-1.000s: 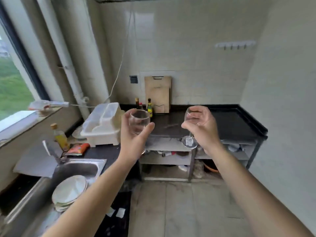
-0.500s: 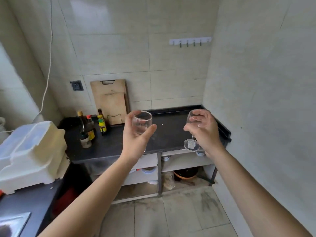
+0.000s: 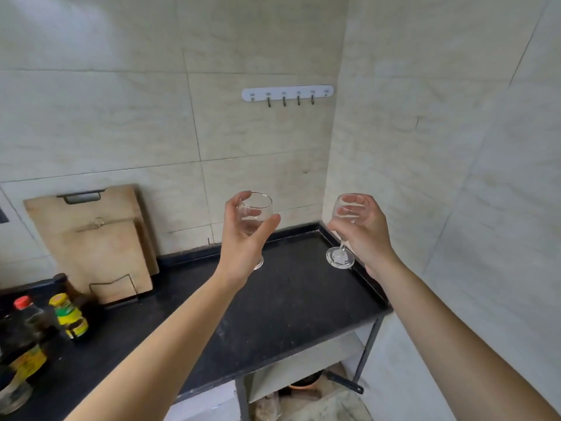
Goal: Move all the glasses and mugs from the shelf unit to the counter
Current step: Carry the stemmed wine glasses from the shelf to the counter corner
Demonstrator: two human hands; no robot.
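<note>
Seeing through the head camera: the left hand point(image 3: 239, 241) has its fingers clamped round the bowl of one stemmed glass point(image 3: 256, 208). The right hand point(image 3: 368, 235) grips a second glass point(image 3: 340, 258). Both are upright above the dark tabletop point(image 3: 288, 302), neither set down. Count: two glasses, no mugs. No glassware stands there, so delivery looks early; what remains elsewhere cannot be told.

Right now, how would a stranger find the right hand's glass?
Find the black counter in the tiled corner. Above its far right end, the right hand grips a stemmed glass. Unlike the glass in the left hand, its round foot shows a white sticker.
</note>
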